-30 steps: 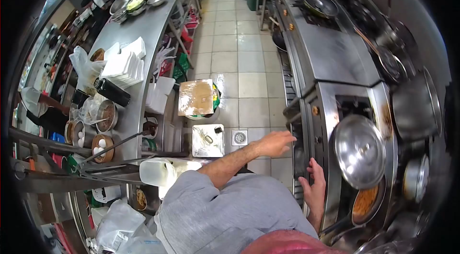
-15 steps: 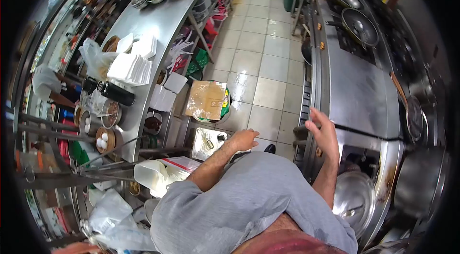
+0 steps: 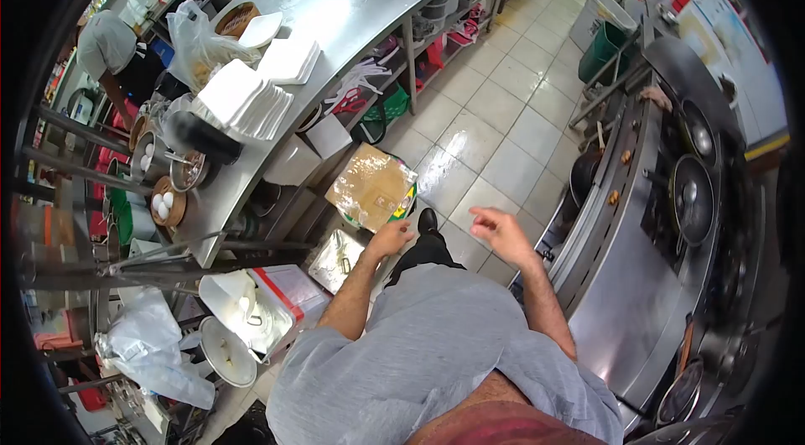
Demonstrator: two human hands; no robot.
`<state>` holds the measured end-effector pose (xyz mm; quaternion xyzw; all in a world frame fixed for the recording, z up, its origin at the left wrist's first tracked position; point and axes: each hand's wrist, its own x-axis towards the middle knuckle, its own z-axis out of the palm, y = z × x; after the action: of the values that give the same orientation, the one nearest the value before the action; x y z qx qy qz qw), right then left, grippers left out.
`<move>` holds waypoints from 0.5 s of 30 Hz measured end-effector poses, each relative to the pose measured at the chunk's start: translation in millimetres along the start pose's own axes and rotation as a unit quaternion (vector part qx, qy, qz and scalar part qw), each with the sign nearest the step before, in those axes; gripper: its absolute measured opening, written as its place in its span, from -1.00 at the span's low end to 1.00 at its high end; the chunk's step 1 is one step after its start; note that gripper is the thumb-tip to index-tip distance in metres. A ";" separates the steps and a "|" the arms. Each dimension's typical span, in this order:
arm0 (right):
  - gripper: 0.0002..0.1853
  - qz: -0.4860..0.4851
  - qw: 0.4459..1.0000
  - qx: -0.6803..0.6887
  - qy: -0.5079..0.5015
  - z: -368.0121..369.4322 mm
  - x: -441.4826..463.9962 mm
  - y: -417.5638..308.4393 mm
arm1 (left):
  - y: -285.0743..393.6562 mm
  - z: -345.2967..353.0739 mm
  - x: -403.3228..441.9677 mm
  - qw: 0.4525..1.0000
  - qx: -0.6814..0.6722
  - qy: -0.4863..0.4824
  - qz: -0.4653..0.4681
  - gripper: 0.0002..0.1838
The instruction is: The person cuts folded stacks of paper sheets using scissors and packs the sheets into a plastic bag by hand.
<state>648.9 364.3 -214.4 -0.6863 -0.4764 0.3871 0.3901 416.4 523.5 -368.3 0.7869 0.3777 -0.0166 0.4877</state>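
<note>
My left hand (image 3: pixel 392 238) hangs in front of my body with its fingers loosely out and holds nothing. Nearest to it in view is a flattened cardboard piece (image 3: pixel 369 185) lying over a green-edged container on the floor. My right hand (image 3: pixel 501 234) is raised over the tiled floor, fingers apart and partly bent, with nothing in it. It is left of the steel stove counter (image 3: pixel 625 311) and apart from it. Below my left forearm is a white tray (image 3: pixel 335 259) with a small metal item in it.
A long steel table (image 3: pixel 360 17) on the left carries stacked white foam boxes (image 3: pixel 243 101), a black bottle (image 3: pixel 204 137), metal bowls and a bowl of eggs (image 3: pixel 165 203). Woks (image 3: pixel 693 197) sit on the stove at right. A green bin (image 3: pixel 605 51) stands ahead. Another person (image 3: pixel 109 46) works at far left.
My view has turned left and moved forward along the aisle. A black shoe and trouser leg now show ahead of my body. Both hands remain empty.
</note>
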 end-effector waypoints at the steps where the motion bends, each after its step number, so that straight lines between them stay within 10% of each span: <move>1: -0.62 0.002 1.000 -0.006 -0.005 -0.1 17.8 16.7 | -7.3 -2.6 20.1 1.000 -0.008 0.001 -0.001 -0.53; 8: -0.48 0.126 0.991 0.046 -0.004 -47.6 157.3 84.2 | -34.0 -31.6 157.3 0.986 -0.137 -0.011 -0.099 -0.51; 15: -0.45 0.036 0.996 -0.062 -0.057 -38.9 336.8 131.8 | -29.3 -105.2 277.7 0.941 -0.195 0.237 -0.144 -0.54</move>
<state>813.4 647.9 -372.0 -0.7027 -0.4962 0.4092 0.3043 560.8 773.2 -445.0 0.5951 0.5873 0.1744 0.5201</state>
